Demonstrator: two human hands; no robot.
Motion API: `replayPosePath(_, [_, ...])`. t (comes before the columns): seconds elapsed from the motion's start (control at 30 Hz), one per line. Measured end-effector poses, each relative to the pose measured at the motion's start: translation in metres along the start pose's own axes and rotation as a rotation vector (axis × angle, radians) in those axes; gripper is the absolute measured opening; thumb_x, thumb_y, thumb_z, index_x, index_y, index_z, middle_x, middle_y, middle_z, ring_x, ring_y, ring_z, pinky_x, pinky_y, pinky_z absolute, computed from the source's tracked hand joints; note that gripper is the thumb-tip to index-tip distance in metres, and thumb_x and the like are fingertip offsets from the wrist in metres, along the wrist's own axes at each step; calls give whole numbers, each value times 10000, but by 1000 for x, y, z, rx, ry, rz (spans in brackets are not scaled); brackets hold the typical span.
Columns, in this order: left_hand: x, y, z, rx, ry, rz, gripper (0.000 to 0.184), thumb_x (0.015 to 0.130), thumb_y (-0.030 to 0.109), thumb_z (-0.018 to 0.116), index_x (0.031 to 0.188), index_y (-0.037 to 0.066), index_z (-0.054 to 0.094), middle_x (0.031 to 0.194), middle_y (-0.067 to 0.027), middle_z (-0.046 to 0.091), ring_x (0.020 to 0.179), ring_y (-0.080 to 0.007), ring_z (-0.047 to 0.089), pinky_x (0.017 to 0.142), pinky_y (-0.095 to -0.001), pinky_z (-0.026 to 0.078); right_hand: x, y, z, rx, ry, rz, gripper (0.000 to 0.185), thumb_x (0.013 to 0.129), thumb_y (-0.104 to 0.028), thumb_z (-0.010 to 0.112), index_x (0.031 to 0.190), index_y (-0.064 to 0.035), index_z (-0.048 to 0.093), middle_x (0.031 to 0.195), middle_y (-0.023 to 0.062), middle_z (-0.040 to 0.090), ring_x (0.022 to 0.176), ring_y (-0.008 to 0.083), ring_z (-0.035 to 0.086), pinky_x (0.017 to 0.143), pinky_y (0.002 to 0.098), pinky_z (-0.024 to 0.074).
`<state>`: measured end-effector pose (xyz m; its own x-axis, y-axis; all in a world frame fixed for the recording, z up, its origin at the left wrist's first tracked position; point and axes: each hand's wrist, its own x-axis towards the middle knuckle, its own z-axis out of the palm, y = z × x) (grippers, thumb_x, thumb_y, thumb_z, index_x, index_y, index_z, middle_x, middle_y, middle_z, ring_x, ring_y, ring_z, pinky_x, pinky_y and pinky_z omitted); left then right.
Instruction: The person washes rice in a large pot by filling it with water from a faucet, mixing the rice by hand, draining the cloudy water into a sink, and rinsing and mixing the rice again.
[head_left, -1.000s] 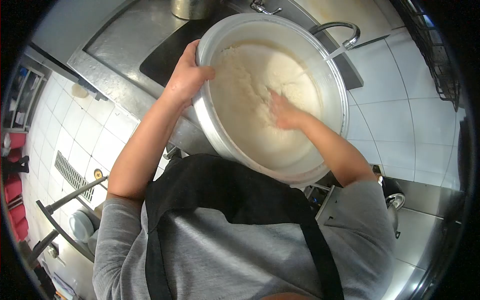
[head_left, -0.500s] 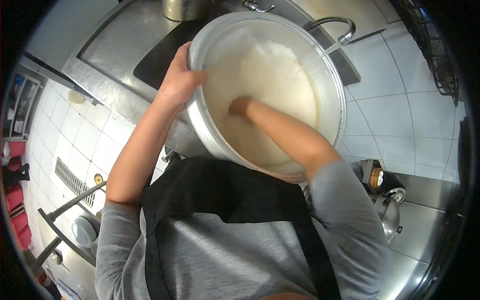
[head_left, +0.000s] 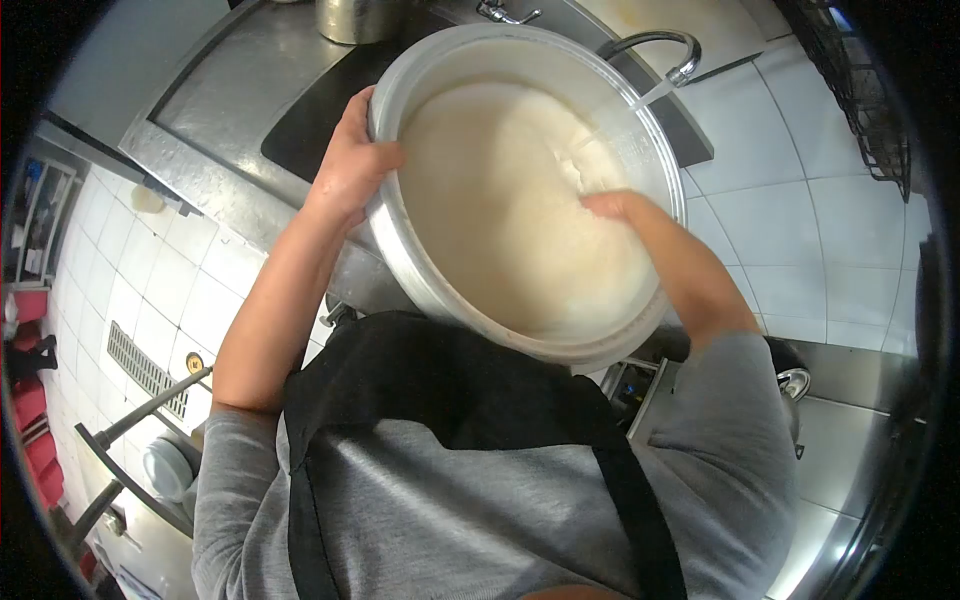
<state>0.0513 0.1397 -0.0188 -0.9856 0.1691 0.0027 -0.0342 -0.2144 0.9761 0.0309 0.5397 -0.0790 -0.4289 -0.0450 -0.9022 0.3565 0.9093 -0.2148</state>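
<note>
A large metal pot [head_left: 402, 262] tilts over the sink, its mouth facing me. Milky, cloudy water [head_left: 500, 200] fills much of it; whatever lies beneath the surface cannot be made out. My left hand [head_left: 350, 165] grips the rim on the left, thumb over the edge and fingers around the outside. Inside the pot, toward the right wall, my right hand [head_left: 612, 205] dips into the cloudy water. Its fingers are under the surface and blurred. From the curved faucet [head_left: 685, 62] at upper right, a stream of water runs into the pot.
Behind the pot is a dark sink basin [head_left: 310, 125] in a steel counter [head_left: 220, 100]. A metal container [head_left: 358, 20] stands at the back. A black wire rack [head_left: 850, 100] hangs at upper right. A floor drain grate [head_left: 145, 370] lies at left, near a dark metal frame [head_left: 150, 405].
My right hand has swept from the pot's left-centre across to the right side, through the water. The left hand keeps its hold on the rim. The water keeps running.
</note>
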Motion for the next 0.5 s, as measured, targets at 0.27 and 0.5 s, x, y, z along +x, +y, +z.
replayPosePath(0.27, [4, -9, -2, 43, 28, -27, 766, 603, 1, 561, 1314, -64, 284, 1109, -199, 526, 984, -260, 538, 860, -313, 425, 36, -50, 131, 1156, -222, 58, 416, 925, -301, 362, 1171, -3, 516, 1154, 115, 558, 1035, 233, 556, 875, 384, 448])
replayPosePath(0.5, [0, 1, 1, 52, 22, -75, 773, 574, -10, 519, 1317, -35, 309, 1137, -169, 505, 1048, -249, 494, 927, -296, 368, 84, -113, 90, 1505, 368, -201, 363, 907, -237, 368, 1068, 20, 569, 1057, 142, 599, 981, 251, 585, 793, 391, 482])
